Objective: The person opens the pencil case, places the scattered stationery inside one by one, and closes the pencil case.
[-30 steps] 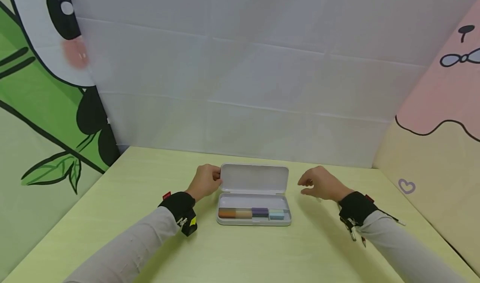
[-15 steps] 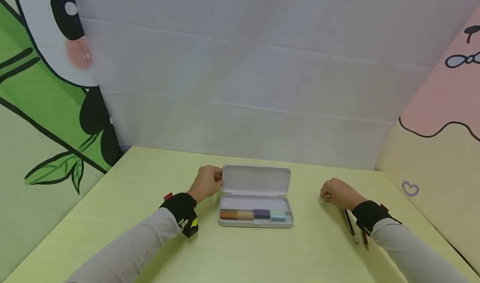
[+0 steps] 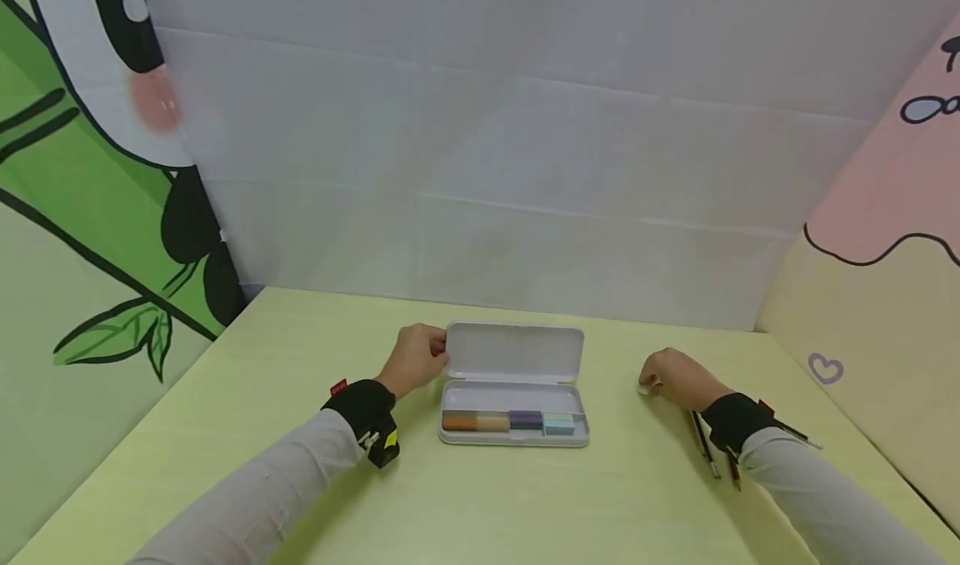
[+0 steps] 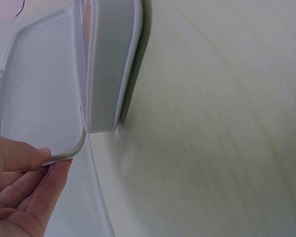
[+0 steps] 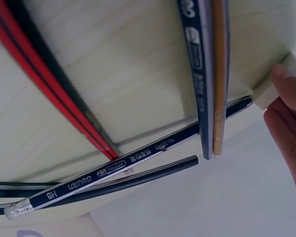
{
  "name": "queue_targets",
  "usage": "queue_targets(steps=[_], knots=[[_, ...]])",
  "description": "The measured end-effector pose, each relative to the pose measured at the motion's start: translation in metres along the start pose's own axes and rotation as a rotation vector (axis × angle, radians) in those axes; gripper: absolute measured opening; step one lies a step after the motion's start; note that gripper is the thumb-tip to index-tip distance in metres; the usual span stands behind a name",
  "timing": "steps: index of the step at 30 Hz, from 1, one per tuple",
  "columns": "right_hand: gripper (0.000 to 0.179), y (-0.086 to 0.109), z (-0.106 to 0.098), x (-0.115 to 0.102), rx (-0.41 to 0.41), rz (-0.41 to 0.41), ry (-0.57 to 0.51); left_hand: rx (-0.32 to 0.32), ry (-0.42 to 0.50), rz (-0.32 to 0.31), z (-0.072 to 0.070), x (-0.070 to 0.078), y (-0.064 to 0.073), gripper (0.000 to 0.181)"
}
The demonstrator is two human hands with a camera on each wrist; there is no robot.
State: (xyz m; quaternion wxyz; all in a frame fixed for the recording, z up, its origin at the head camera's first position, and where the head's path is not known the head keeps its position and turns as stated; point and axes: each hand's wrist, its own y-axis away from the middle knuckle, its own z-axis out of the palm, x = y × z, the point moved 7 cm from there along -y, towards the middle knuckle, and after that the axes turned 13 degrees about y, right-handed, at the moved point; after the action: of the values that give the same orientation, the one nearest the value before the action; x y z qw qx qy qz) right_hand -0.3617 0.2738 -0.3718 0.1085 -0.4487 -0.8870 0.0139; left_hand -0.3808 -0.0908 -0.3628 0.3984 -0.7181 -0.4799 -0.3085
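Bench (image 3: pixel 525 507): pale yellow-green, under both hands.
Backdrop (image 3: pixel 480 173): white sheet, beyond the hands.
Panda panel (image 3: pixel 82 173): left of the hands.
Pink panel (image 3: pixel 885 215): right of them.

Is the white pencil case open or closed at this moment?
Open. The pencil case has its lid raised upright behind the tray, the left hand pinches the lid's edge, and coloured blocks show inside.

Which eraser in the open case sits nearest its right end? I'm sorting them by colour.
The light blue eraser, last in the row, beside the purple eraser.
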Motion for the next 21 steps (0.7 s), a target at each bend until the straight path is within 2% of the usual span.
queue_targets(steps=[5, 11, 21], knots=[[0.017, -0.001, 0.000, 0.000, 0.024, -0.034, 0.000, 0.004, 0.005, 0.036, 0.001, 0.002, -0.001, 0.022], [0.019, -0.002, -0.011, -0.010, 0.134, -0.114, 0.025, -0.004, 0.010, 0.063, 0.000, 0.004, 0.001, 0.022], [0.019, -0.006, -0.043, -0.028, 0.223, -0.111, 0.042, -0.005, 0.026, 0.045, -0.001, 0.003, 0.003, 0.022]])
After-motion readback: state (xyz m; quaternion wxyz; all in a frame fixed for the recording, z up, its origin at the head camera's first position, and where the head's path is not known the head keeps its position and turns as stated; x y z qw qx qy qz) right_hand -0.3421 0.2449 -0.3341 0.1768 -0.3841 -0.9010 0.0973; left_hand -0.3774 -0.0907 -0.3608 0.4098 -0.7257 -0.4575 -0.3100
